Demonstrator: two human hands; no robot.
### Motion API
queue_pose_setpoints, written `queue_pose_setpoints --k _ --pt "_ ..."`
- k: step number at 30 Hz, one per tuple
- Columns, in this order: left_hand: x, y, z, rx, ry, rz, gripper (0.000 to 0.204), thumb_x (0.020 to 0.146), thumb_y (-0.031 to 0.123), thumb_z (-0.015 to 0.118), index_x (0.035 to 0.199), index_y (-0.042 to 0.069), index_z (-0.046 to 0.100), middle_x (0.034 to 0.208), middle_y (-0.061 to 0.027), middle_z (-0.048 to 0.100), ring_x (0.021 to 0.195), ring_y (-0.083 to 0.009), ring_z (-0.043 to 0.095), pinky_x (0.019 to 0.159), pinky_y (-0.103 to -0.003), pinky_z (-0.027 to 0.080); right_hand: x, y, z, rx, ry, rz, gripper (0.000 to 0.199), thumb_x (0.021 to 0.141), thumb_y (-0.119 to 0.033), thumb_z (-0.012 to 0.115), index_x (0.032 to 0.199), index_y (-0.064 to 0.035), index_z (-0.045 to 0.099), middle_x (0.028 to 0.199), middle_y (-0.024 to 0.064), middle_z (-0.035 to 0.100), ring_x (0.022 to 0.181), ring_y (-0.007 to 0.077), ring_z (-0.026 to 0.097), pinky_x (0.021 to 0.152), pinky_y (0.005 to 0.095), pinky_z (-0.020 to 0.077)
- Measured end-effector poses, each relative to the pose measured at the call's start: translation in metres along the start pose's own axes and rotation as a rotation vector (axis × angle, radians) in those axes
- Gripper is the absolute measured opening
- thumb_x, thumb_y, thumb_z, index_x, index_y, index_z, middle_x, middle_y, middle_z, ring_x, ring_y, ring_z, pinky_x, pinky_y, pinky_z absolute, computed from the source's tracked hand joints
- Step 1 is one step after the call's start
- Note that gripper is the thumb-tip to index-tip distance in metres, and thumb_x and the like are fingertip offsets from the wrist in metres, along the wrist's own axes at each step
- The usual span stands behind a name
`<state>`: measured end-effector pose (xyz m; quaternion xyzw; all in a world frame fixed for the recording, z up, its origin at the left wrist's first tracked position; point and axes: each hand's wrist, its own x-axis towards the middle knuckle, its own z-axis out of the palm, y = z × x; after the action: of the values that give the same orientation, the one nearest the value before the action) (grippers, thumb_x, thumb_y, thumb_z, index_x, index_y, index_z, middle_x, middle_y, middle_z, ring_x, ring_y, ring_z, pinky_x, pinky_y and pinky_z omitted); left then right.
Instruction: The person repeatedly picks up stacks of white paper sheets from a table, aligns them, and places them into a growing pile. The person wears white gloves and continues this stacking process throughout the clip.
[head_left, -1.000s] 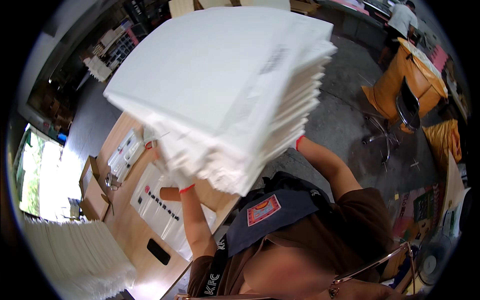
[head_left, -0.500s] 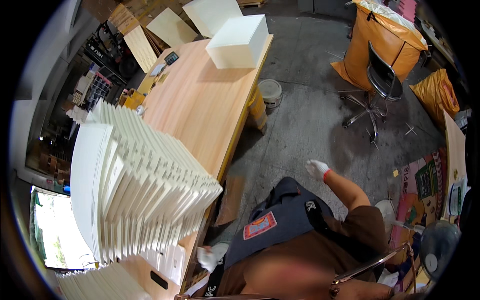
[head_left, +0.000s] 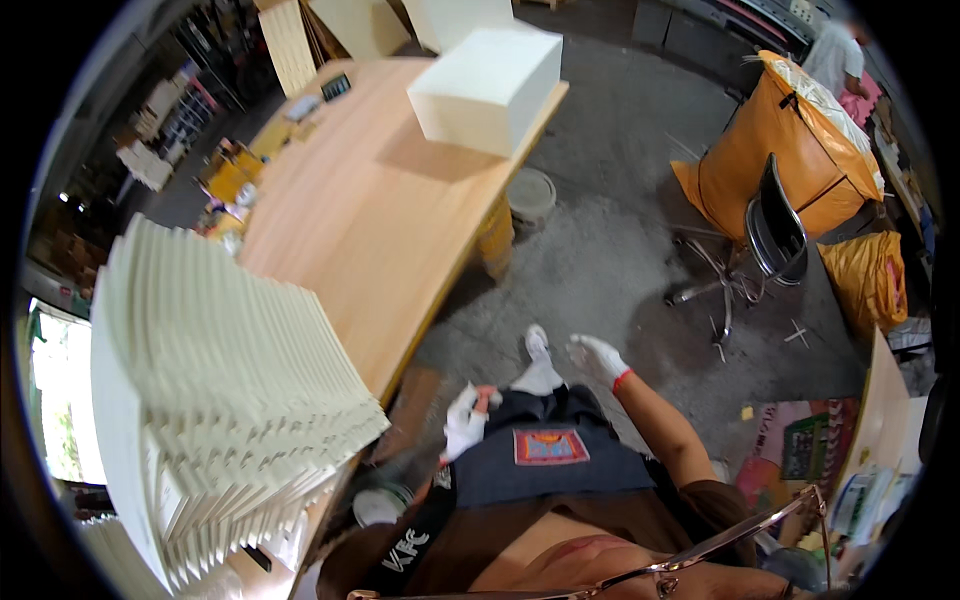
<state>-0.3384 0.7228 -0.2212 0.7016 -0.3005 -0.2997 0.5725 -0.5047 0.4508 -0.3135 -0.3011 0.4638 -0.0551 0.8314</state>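
Observation:
My left hand [head_left: 464, 424], in a white glove with some bare fingertips, hangs in front of my dark apron [head_left: 515, 450], beside the table edge. Its fingers are loosely bent and apart, with nothing seen in them. My right hand [head_left: 598, 358], gloved in white with a red cuff, is held over the floor ahead of the apron. Its fingers are stretched out and hold nothing. To my left, a tall stack of cream-white folded sheets or panels [head_left: 240, 350] fans out on the wooden table [head_left: 350, 220]. Neither hand touches it.
A white block-like stack or box [head_left: 470, 100] sits at the table's far end. Buckets [head_left: 531, 196] stand by the table. To the right are a black swivel chair [head_left: 775, 235], a large orange sack [head_left: 770, 150] and a smaller one [head_left: 865, 280]. Another person [head_left: 835, 60] is at far right.
My view has shifted, and I appear to have stepped along the table. My left hand has come up in front of the apron; my right has moved inward. Another person has come into view.

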Motion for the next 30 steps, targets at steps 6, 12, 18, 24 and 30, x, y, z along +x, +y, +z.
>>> queue_pose_setpoints --k 6,12,18,24,30 --pt "0.125 0.028 0.039 -0.214 -0.011 -0.012 0.023 0.101 0.016 0.051 0.111 0.002 0.065 0.094 -0.0051 0.068 0.087 -0.0116 0.062 0.075 -0.025 0.048 0.046 -0.070 -0.052 -0.107 0.126 0.046 0.043 0.092 -0.035 0.062 0.126 -0.0089 0.058 0.126 0.0143 0.062 0.119 0.0283 0.055 0.101 0.0378 0.0422" --pt "0.245 0.069 0.058 -0.172 0.006 0.070 0.022 0.100 0.016 0.052 0.109 0.002 0.065 0.094 -0.0045 0.068 0.085 -0.0115 0.063 0.074 -0.027 0.050 0.078 -0.155 -0.082 -0.082 0.300 -0.002 0.036 0.093 -0.032 0.058 0.122 -0.0108 0.061 0.124 0.0118 0.063 0.106 0.0216 0.059 0.096 0.0354 0.0451" --pt "0.347 0.122 0.057 0.083 -0.050 0.409 0.015 0.093 0.009 0.057 0.101 0.003 0.068 0.092 -0.0107 0.069 0.083 -0.0244 0.067 0.075 -0.034 0.052 0.124 -0.266 -0.025 -0.057 0.245 -0.059 0.037 0.094 -0.033 0.056 0.122 -0.0093 0.062 0.123 0.0118 0.063 0.097 0.0181 0.061 0.088 0.0322 0.0479" --pt "0.432 0.209 0.070 0.267 0.025 0.661 0.013 0.088 0.007 0.060 0.096 0.005 0.070 0.092 -0.0113 0.070 0.088 -0.0282 0.067 0.077 -0.036 0.052 0.231 -0.424 -0.023 -0.378 0.077 -0.451 0.035 0.098 -0.034 0.051 0.121 -0.0110 0.065 0.108 0.0041 0.069 0.088 0.0110 0.061 0.080 0.0271 0.0491" --pt "0.524 0.290 0.133 0.670 0.162 0.478 0.019 0.088 0.008 0.059 0.105 0.006 0.067 0.110 -0.0121 0.065 0.100 -0.0274 0.063 0.087 -0.033 0.049 0.269 -0.637 0.052 -0.545 -0.070 -0.807 0.044 0.098 -0.042 0.051 0.123 -0.0067 0.062 0.108 0.0056 0.068 0.098 0.0146 0.062 0.085 0.0284 0.0480"
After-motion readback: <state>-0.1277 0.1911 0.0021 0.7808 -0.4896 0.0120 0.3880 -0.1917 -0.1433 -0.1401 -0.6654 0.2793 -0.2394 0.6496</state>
